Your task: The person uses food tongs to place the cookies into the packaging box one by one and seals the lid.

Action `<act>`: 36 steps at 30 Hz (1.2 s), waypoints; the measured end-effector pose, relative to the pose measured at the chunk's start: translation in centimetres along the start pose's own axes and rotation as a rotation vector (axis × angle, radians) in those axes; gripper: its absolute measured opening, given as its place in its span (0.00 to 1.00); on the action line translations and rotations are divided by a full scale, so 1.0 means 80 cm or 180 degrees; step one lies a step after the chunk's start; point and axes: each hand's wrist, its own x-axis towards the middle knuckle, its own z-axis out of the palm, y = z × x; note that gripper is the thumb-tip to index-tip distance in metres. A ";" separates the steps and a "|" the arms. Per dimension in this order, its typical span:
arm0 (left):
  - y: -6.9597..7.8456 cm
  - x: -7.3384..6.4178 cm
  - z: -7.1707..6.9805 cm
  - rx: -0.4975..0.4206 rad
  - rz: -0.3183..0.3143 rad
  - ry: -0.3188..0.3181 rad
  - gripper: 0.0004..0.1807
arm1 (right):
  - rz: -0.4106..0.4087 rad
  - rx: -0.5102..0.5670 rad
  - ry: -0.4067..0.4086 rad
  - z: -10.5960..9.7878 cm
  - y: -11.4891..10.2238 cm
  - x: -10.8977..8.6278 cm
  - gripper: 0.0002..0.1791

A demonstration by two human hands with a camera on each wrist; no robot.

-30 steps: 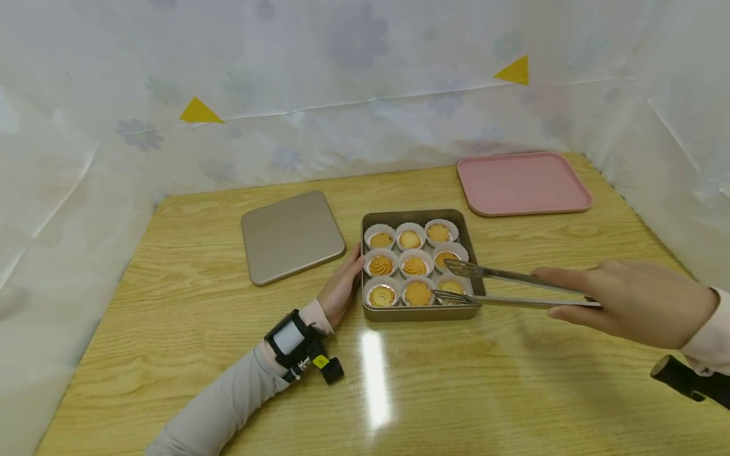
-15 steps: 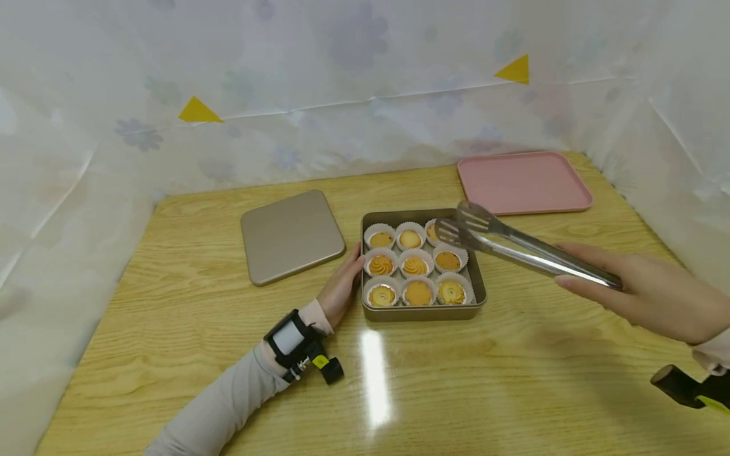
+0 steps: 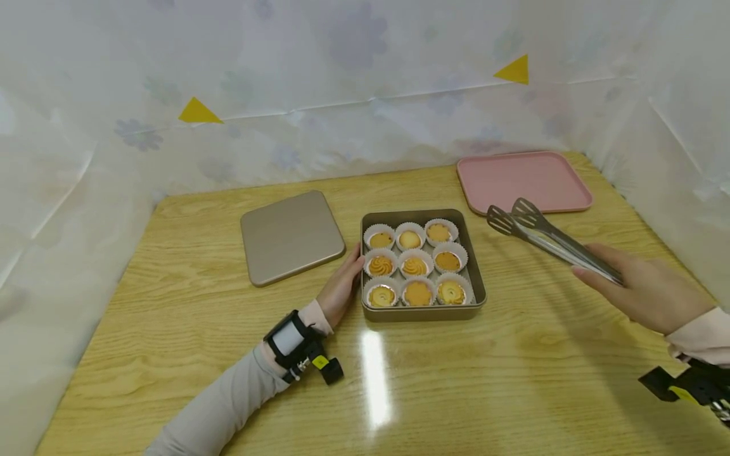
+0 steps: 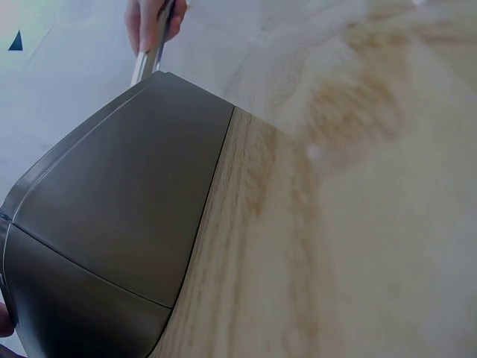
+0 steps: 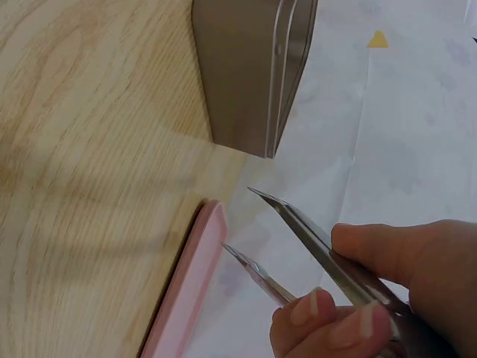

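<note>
A bronze-coloured metal tin (image 3: 424, 314) stands near the middle of the table, filled with several cookies (image 3: 417, 293) in white paper cups. My left hand (image 3: 340, 288) lies against the tin's left wall, fingers stretched along its side. From the left wrist, the tin (image 4: 134, 194) shows its dark outer wall and one fingertip at the frame's left edge. In my right hand (image 3: 650, 288) I grip metal tongs (image 3: 561, 244), raised to the right of the tin. Their slotted ends are slightly apart, with nothing between them, as the tongs (image 5: 320, 253) also show in the right wrist view.
A pink tray (image 3: 525, 180) lies at the back right, just beyond the tong ends. Left of the tin is its flat metal lid (image 3: 293, 237). White flowered sheeting (image 3: 331, 145) hangs behind the wooden table (image 3: 485, 392) and at both sides.
The tongs have lifted from over the cookies and moved right and back toward the pink tray, and their ends have come closer together. My left hand and the tin have stayed put.
</note>
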 end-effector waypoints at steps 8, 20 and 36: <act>0.000 -0.001 0.001 0.0023 -0.0024 0.0024 0.32 | 0.0003 -0.0379 -0.0010 0.008 0.022 0.017 0.43; 0.000 0.001 0.000 0.0035 -0.0025 0.0005 0.32 | 0.0001 -0.0518 -0.0029 0.010 0.027 0.022 0.42; 0.001 0.001 -0.001 0.0067 -0.0002 -0.0019 0.32 | 0.0177 -0.0400 -0.0472 0.007 0.042 0.027 0.47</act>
